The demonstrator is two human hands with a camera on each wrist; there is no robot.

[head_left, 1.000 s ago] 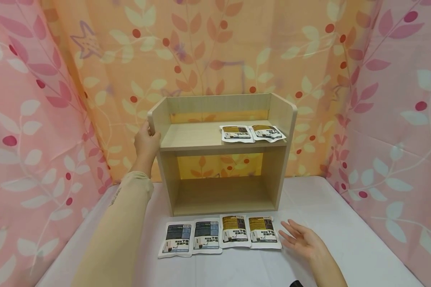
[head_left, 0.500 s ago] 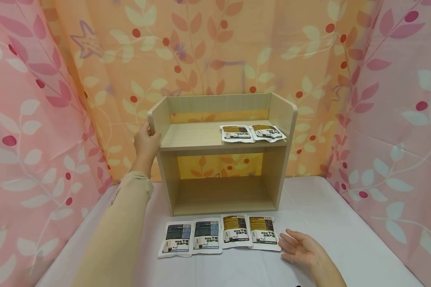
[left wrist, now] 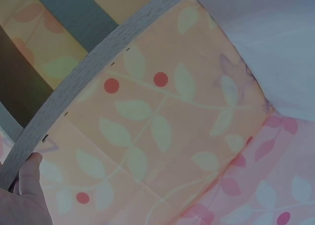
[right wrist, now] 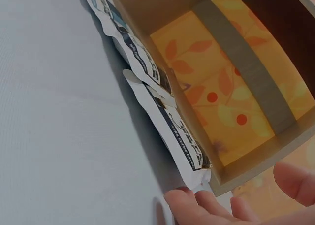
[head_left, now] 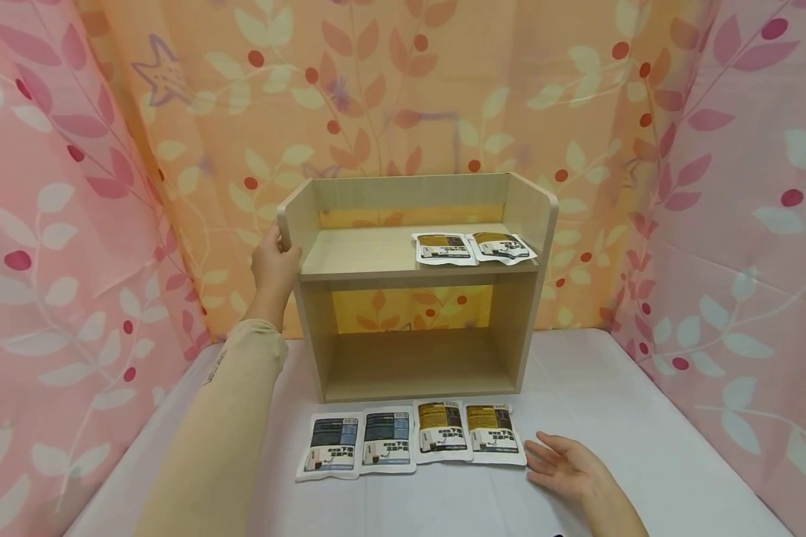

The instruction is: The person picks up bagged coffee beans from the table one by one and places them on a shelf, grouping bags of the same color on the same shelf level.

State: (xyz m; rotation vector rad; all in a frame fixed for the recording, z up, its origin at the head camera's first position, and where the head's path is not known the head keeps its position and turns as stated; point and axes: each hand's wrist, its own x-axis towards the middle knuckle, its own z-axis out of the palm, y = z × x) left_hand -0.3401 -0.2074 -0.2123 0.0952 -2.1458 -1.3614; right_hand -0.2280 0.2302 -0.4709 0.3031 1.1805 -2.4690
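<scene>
A two-tier light wood shelf (head_left: pixel 369 280) stands on the white table. My left hand (head_left: pixel 274 268) grips the upper part of its left side panel; in the left wrist view, the thumb (left wrist: pixel 30 173) lies along the panel's edge. In front of the shelf is a row of flat white-edged pouches: dark-blue ones (head_left: pixel 332 445) (head_left: pixel 386 440) at left, brown-gold ones (head_left: pixel 442 431) (head_left: pixel 493 434) at right. My right hand (head_left: pixel 567 470) is palm up with relaxed fingers, fingertips right at the right edge of the last brown-gold pouch, which the right wrist view shows from the side.
Two more brown-gold pouches (head_left: pixel 445 250) (head_left: pixel 502 247) lie side by side at the right of the upper tier. Floral curtains (head_left: pixel 725 224) enclose the table (head_left: pixel 591 388) at the back and sides.
My right hand has moved slightly toward me, its fingers now a little more bent beside the last pouch. The left hand keeps its hold on the panel.
</scene>
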